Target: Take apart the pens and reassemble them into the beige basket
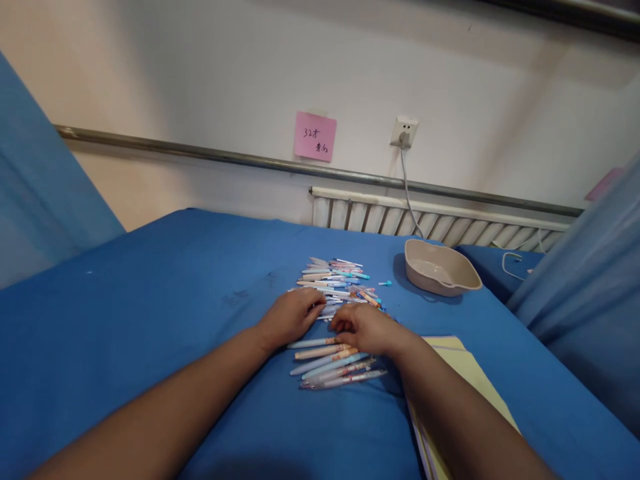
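A pile of pens (330,277) in white, blue, peach and pink lies across the middle of the blue-covered bed. At the near side of that pile is my left hand (295,313), its fingers bent and pressed together among the pens. My right hand (367,327) faces it from the other side, fingers curled inward; whatever either hand pinches is hidden. Closer to me, several pens (333,367) lie side by side in a loose row, the far ones partly under my right hand. A small turquoise-ended piece (385,283) rests apart, right of the pile.
A beige plastic basin (443,267) stands at the back right of the blue sheet (150,300). Yellow paper (467,367) lies beneath my right forearm. Behind are a radiator (370,213), a metal rail (225,157) and a plugged socket (404,132). Blue curtains (590,313) hang at both sides.
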A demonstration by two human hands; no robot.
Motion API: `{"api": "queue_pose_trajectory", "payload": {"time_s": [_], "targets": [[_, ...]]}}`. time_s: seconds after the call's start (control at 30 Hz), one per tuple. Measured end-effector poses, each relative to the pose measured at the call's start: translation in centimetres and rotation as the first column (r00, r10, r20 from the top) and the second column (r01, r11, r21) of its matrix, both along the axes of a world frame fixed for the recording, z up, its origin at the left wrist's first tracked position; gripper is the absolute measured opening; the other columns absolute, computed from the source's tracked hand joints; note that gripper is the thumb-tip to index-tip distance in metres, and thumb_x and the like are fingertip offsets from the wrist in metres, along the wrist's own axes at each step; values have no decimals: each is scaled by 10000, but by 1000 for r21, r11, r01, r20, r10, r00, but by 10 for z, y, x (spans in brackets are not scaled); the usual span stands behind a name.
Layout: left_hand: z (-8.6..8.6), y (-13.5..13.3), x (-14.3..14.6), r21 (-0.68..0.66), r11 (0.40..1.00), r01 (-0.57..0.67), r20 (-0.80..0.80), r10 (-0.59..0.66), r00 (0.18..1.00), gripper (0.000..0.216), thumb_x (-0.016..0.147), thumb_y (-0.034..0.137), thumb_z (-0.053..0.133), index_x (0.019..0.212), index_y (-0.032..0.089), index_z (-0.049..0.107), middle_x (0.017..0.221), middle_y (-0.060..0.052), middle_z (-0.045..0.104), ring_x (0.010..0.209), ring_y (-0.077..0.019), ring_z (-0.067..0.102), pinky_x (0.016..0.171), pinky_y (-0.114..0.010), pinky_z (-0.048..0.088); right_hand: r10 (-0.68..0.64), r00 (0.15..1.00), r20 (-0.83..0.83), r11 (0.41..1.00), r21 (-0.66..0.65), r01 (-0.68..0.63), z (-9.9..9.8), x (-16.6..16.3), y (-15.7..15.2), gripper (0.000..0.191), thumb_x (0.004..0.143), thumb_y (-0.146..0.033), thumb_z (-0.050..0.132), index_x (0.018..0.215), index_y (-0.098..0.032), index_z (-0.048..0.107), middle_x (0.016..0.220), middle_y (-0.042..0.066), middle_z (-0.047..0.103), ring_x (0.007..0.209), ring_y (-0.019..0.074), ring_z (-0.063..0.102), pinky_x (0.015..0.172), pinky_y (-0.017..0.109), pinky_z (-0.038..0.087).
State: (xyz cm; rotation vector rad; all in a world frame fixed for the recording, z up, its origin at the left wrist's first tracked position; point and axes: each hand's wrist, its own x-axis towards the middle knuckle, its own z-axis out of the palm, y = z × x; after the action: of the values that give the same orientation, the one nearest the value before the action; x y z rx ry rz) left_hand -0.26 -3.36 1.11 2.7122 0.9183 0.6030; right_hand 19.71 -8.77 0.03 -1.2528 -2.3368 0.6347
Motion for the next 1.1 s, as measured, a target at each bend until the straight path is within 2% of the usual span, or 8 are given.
{"api": "queue_pose_trajectory", "payload": {"time_s": [0.07, 0.17, 0.33, 0.43, 0.53, 0.7, 0.9, 1.1], "targets": [[0, 0, 1, -14, 1000, -2, 8, 2, 1000, 165, 857, 232, 448, 895, 188, 602, 865, -47, 629, 834, -177, 559, 760, -281, 419, -15, 991, 136, 994, 111, 0, 6, -4, -3, 156, 759, -246, 618, 903, -199, 655, 849, 42, 654, 775, 158, 586, 683, 248, 422], [1, 0, 1, -26, 1000, -6, 14, 6, 1000, 173, 857, 235, 442, 890, 187, 605, 858, -46, 631, 829, -176, 560, 761, -281, 420, -43, 957, 287, 983, 183, -11, 11, -5, -4, 133, 804, -253, 562, 876, -197, 658, 883, 65, 655, 863, 188, 583, 763, 282, 409], [1, 0, -1, -22, 1000, -3, 30, 3, 1000, 185, 872, 249, 423, 917, 187, 592, 886, -54, 627, 848, -180, 559, 777, -287, 423, -196, 905, 377, 961, 257, 101, 4, 4, 6, 148, 822, -237, 542, 891, -145, 635, 1010, 149, 639, 1002, 255, 560, 880, 342, 379], [0, 1, -2, -22, 1000, 4, 36, -3, 999, 167, 852, 239, 455, 949, 193, 583, 914, -53, 623, 867, -182, 558, 797, -295, 423, -273, 890, 365, 947, 267, 181, -2, 12, 13, 154, 820, -191, 531, 925, -123, 620, 1106, 188, 605, 1045, 282, 543, 896, 363, 366], [-3, 2, -3, -24, 1000, 5, 14, -5, 1000, 160, 831, 239, 492, 961, 202, 579, 922, -48, 619, 872, -183, 556, 800, -301, 426, -290, 892, 346, 946, 246, 212, -3, 17, 16, 137, 826, -170, 515, 913, -143, 617, 1066, 161, 623, 1006, 268, 559, 904, 369, 345], [-4, 4, -3, -7, 1000, 15, 1, -15, 1000, 176, 832, 248, 508, 988, 207, 579, 956, -54, 619, 914, -195, 550, 827, -316, 420, -263, 907, 330, 955, 221, 197, 1, 15, 15, 117, 822, -166, 520, 909, -185, 596, 923, 90, 655, 909, 229, 572, 843, 344, 345], [-3, 2, -1, 13, 999, 31, -34, -31, 999, 172, 836, 258, 524, 993, 209, 577, 980, -54, 618, 943, -202, 542, 853, -328, 408, -243, 929, 278, 957, 222, 184, -2, 8, 16, 141, 825, -214, 535, 953, -202, 593, 906, 68, 652, 897, 204, 562, 787, 298, 357], [1, -2, 0, 46, 996, 79, -59, -76, 995, 178, 865, 300, 498, 994, 204, 575, 973, -59, 610, 942, -204, 531, 845, -324, 399, -140, 990, 27, 978, 157, 134, -5, 8, 13, 153, 858, -199, 483, 964, -188, 593, 929, 51, 628, 880, 162, 552, 767, 258, 394]]}}
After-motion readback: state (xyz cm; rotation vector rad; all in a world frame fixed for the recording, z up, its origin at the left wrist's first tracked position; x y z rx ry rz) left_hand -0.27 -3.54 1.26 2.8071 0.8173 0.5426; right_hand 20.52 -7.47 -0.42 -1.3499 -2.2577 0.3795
